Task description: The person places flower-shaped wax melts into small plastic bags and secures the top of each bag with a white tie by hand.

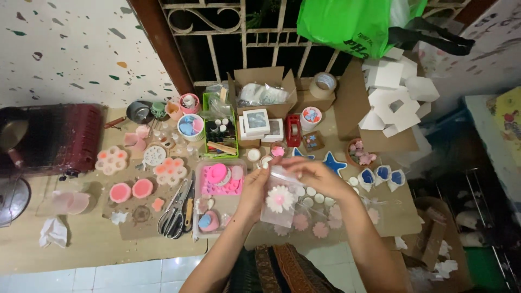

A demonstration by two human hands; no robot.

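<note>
Head view shows a cardboard box (264, 87) far off holding clear packets. Nearer, left, a clear tray (220, 199) holds pink moulds. At centre my left hand (254, 191) and right hand (315, 174) both pinch a small clear bag (281, 196) with a white daisy piece (279, 198) inside.

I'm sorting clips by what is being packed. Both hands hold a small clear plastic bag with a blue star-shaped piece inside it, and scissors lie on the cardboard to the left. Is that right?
Not quite. The piece inside the small clear bag is a white daisy-like flower, not a blue star; the head view shows it. The left hand and right hand do hold the bag, and the scissors do lie on the cardboard to the left.
</note>
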